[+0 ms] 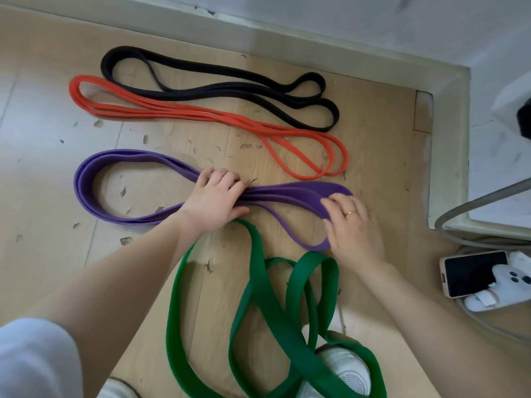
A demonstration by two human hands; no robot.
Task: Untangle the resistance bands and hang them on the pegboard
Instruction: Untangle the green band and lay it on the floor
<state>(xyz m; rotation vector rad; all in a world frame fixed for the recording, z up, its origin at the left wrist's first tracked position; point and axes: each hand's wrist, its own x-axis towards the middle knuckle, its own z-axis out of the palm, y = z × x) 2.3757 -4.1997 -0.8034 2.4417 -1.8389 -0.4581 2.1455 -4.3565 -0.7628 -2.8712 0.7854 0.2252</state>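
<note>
I'm mid-sorting: my left hand [214, 201] grips the purple band's [94, 179] waist mid-floor, my right hand [355, 225] pinches its loop end, and next the knotted green band [258, 282] wants unlooping.

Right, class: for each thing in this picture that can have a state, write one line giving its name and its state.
Black rubber resistance band: folded neatly, flat on the floor.
Red rubber resistance band: folded neatly, flat on the floor.
Purple rubber resistance band: folded, held at the middle and right end.
Wide green rubber resistance band: loose, crossing itself, lying over a white shoe.
Left hand: gripping the purple band.
Right hand: fingers on the purple band's end.
Phone: screen dark.
</note>
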